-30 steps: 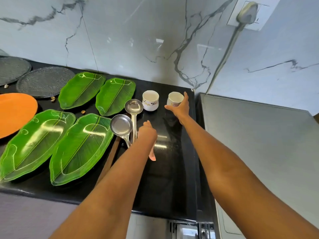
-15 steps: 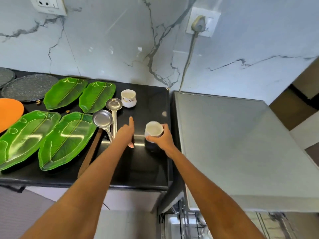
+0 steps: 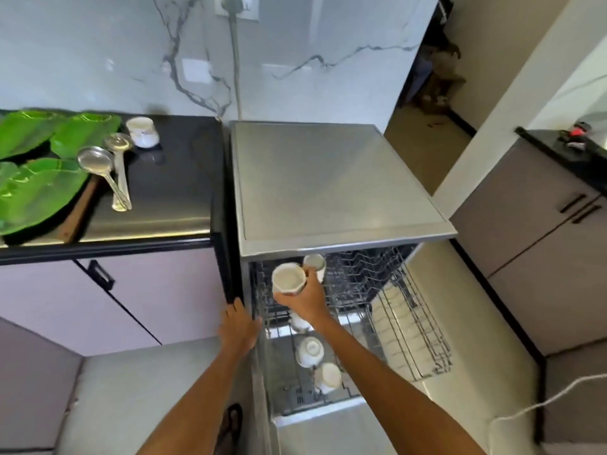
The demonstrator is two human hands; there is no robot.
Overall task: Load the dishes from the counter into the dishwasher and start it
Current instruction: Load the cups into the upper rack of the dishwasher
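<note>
1. Now, the dishwasher point(image 3: 328, 178) stands open beside the black bench point(image 3: 170, 178), its rack point(image 3: 410, 323) pulled out with white cups inside.
2. Green plates point(image 3: 39, 188) and two ladles point(image 3: 98, 165) lie on the bench, one cup point(image 3: 143, 131) near them.
3. Right hand point(image 3: 303, 298): fingers wrapped round a white cup point(image 3: 289, 279), over the rack.
4. Left hand point(image 3: 238, 328): fingers straight, at the dishwasher's left edge.

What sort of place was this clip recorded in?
Most likely a home kitchen. A black counter against a marble-look wall carries green leaf-shaped plates and steel ladles, and beside it an open dishwasher has its wire rack pulled out with white cups in it.
</note>
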